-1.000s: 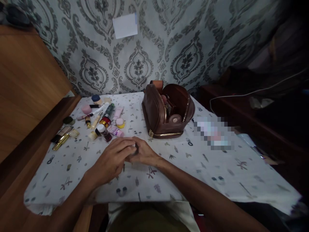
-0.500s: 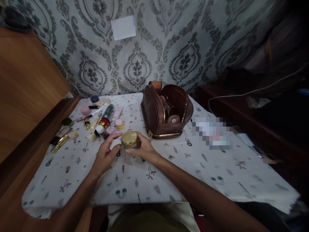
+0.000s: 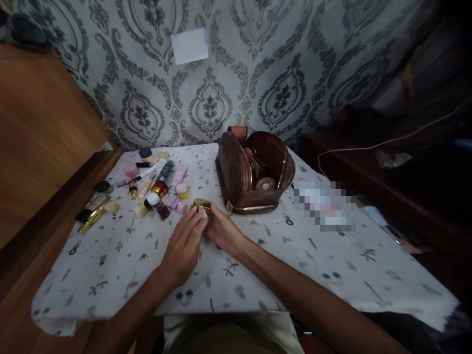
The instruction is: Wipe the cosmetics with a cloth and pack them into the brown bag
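Observation:
A cosmetic jar with a shiny gold lid [image 3: 201, 202] is held over the front middle of the table. My right hand [image 3: 224, 228] is closed around its right side, and the fingers hide most of the body. My left hand [image 3: 186, 241] presses a crumpled white tissue [image 3: 202, 212] against the near side of the jar, fingers together. Only a small bit of the tissue shows. Just left of the hands lie a pink-and-purple tube [image 3: 175, 202] and a small bottle with a white cap [image 3: 158, 204]. Behind and right stands an open brown cosmetic bag [image 3: 254, 177] with items inside.
Several cosmetics are spread at the left, among them a dark green tube [image 3: 164, 172], a pink tube [image 3: 180, 174], a blue-lidded jar [image 3: 146, 154] and gold tubes [image 3: 91, 220]. A blurred-out packet [image 3: 324, 204] lies at the right. A wooden panel [image 3: 47, 142] borders the left side.
My left hand has moved right with the white tissue, from beside the jar onto it. The jar has tilted and shifted slightly right in my right hand. The bag has not moved.

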Demonstrator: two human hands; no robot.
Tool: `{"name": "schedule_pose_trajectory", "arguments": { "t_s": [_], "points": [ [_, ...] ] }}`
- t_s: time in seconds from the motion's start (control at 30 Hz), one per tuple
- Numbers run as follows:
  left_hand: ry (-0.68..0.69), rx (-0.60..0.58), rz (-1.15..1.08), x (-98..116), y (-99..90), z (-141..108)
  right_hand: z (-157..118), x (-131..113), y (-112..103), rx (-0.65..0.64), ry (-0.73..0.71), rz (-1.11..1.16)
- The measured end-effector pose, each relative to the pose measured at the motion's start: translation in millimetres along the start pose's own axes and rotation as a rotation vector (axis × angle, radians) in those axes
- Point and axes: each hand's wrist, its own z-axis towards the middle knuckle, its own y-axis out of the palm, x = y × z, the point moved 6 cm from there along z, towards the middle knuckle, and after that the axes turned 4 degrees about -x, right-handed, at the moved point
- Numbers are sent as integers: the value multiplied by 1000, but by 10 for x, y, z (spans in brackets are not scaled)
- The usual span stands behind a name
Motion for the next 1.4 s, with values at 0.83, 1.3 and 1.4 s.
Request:
{"name": "schedule_pose_trajectory", "arguments": {
  "t_s": [0.83,1.3,1.4],
  "points": [
    [-713,65,-652,-486,-18,-4,-93,-49,69,-49,34,104],
    [-576,-13,-656,-469,-37,422,-12,-145,-63,13,-81,112],
    [-673,47,-797,-637,66,478,-8,-167,-36,-33,-96,92]
  ]
}}
